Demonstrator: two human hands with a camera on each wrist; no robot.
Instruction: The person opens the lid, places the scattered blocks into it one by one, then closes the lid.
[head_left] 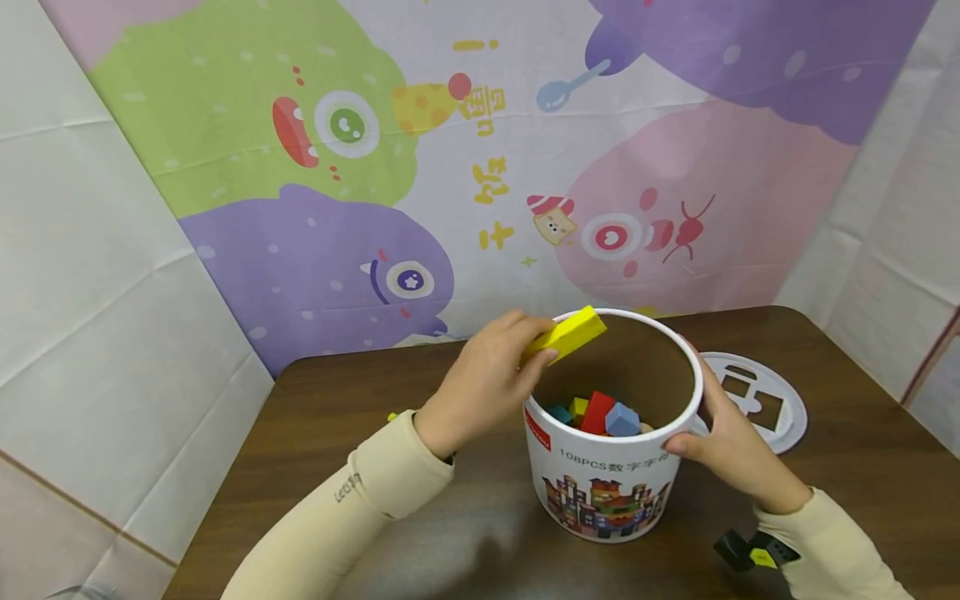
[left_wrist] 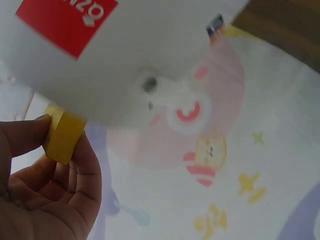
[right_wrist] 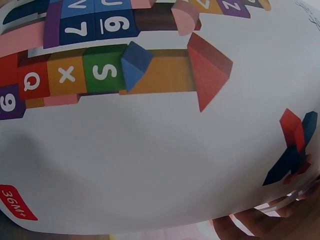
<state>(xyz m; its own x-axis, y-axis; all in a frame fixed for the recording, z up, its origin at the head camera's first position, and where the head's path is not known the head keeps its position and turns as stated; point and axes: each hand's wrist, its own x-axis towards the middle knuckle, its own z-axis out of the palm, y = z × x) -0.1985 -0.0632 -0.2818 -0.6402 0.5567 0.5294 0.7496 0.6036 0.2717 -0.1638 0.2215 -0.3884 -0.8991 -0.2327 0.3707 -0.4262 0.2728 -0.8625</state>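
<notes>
Your left hand (head_left: 491,367) pinches a long yellow block (head_left: 568,335) between thumb and fingers at the left edge of a white bucket (head_left: 615,450), while your right hand (head_left: 723,433) grasps the bucket from the opposite side, thumb on the outer wall just below the rim. The block tilts upward, its far end over the opening; whether it touches the rim, you cannot tell from here. It lies to the left of your right hand, across the mouth. Beneath, loose coloured blocks (head_left: 598,412) sit low inside the bucket, and a white lid (head_left: 750,406) rests on the table (head_left: 322,400) beyond your right wrist. Keep the pinch firm, clear the rim without knocking it, and brace the bucket evenly so that it stays upright.
</notes>
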